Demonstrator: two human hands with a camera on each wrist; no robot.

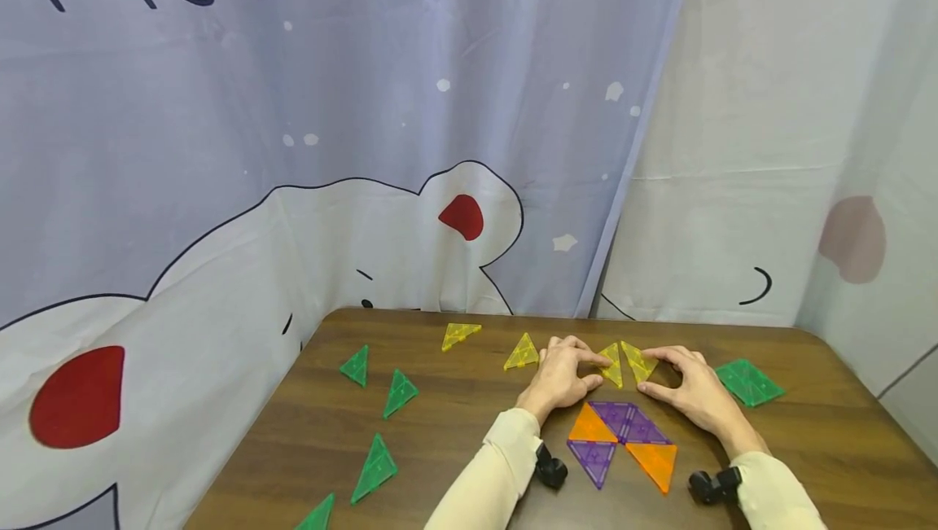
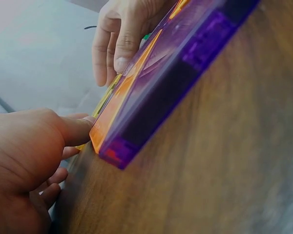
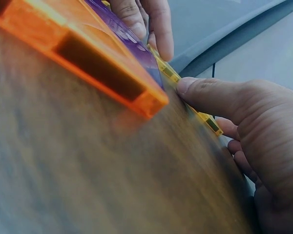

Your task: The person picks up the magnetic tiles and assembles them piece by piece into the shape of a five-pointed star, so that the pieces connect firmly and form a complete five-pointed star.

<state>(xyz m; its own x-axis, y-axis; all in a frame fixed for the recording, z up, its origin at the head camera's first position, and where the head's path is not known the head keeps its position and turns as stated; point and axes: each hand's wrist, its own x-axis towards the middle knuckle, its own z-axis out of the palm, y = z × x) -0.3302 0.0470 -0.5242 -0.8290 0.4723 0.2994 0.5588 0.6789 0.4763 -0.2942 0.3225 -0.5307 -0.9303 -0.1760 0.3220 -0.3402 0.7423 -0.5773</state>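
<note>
the left hand (image 1: pixel 560 375) pinches the left yellow tile (image 1: pixel 613 365), the right hand (image 1: pixel 692 393) the right yellow tile (image 1: pixel 639 362), both beyond the purple-and-orange tiles (image 1: pixel 624 428). probably light, stiff and slick, they're best held by the edges.

A wood-grained table (image 1: pixel 454 416) is carrying flat, see-through tiles. Four green triangles (image 1: pixel 374 470) are lying scattered along its left side, the nearest one running out of view. Four yellow triangles (image 1: pixel 521 353) are lying toward the far edge, the two right-hand ones sitting close together. Nearer, two orange triangles (image 1: pixel 655 465) and three purple triangles (image 1: pixel 593 461) are forming a cluster. A green diamond (image 1: pixel 749 382) is resting toward the far right corner.
</note>
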